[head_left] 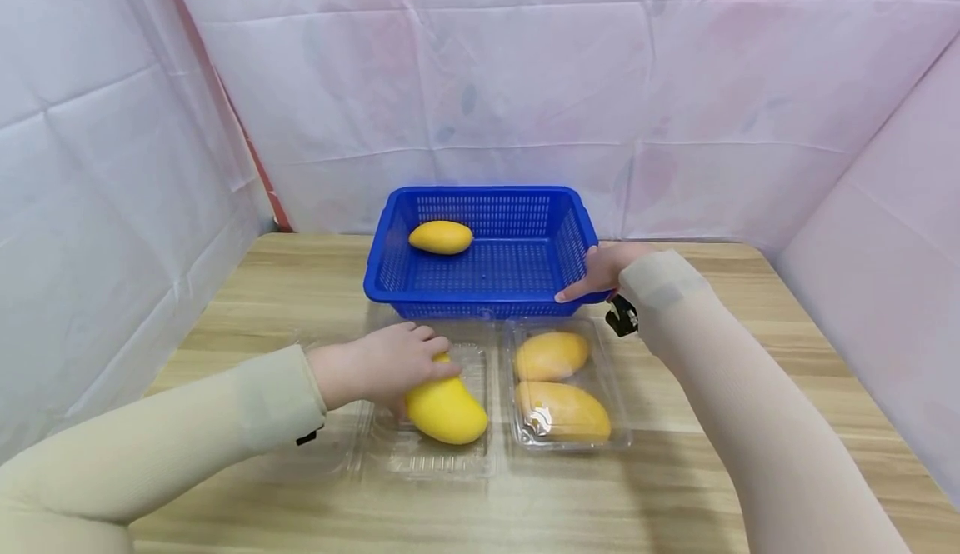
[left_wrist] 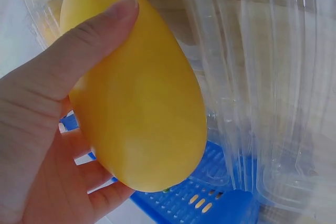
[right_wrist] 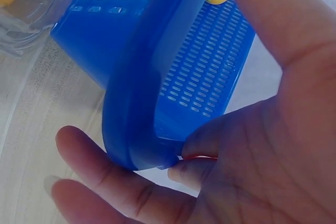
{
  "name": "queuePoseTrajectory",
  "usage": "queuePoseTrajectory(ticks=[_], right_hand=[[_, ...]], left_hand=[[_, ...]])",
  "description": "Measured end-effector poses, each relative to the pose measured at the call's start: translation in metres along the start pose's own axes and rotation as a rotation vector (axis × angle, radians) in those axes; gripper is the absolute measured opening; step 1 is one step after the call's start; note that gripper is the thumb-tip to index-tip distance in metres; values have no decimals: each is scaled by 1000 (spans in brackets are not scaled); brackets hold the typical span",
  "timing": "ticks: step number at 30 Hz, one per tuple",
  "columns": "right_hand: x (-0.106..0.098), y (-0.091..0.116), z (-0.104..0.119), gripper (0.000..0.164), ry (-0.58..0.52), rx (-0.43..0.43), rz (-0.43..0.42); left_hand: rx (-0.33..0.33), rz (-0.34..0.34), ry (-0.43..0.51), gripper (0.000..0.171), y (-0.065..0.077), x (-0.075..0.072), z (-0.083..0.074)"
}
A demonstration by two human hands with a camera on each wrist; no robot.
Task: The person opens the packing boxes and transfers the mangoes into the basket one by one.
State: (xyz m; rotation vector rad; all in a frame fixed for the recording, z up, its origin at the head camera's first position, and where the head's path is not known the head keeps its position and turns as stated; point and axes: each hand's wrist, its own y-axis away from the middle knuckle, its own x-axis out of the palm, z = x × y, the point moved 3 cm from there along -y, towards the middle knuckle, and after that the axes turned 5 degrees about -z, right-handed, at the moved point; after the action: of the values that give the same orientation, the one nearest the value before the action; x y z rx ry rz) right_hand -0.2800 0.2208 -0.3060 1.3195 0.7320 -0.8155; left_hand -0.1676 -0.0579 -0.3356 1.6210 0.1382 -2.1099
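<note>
My left hand (head_left: 390, 362) grips a yellow mango (head_left: 447, 411) above an open clear plastic clamshell box (head_left: 480, 371). In the left wrist view the thumb lies across the mango (left_wrist: 142, 103), and the other fingers are partly hidden behind it. At the near right corner of a blue plastic basket (head_left: 480, 296), my right hand (head_left: 603, 269) holds the rim, thumb on top and fingers around the outside. One mango (head_left: 441, 237) lies in the basket's back left part. Right of the open box, a closed clear box (head_left: 622, 436) contains two mangoes (head_left: 552, 356).
A wooden table (head_left: 285, 287) carries everything. The open box's clear lid (head_left: 322, 454) spreads to the left, partly under the left forearm. White patterned sheets (head_left: 525, 79) hang behind the basket and along both sides.
</note>
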Motion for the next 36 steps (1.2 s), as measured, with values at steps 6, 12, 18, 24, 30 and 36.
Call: queuePoseTrajectory(ticks=[6, 12, 18, 24, 30, 36], right_hand=[[-2, 2, 2, 112, 13, -10, -6], [-3, 1, 1, 109, 11, -18, -8], [-2, 1, 1, 111, 10, -13, -1], [-2, 0, 2, 110, 1, -19, -8], [-2, -1, 1, 111, 31, -18, -4], [0, -2, -1, 112, -13, -10, 4]], left_hand=[[-18, -7, 10, 86, 3, -1, 4], [-42, -25, 36, 87, 7, -5, 9], [-63, -39, 73, 86, 12, -5, 14], [-84, -63, 80, 84, 17, -3, 18], [-95, -82, 111, 84, 21, -4, 23], [-113, -101, 136, 83, 24, -7, 26]])
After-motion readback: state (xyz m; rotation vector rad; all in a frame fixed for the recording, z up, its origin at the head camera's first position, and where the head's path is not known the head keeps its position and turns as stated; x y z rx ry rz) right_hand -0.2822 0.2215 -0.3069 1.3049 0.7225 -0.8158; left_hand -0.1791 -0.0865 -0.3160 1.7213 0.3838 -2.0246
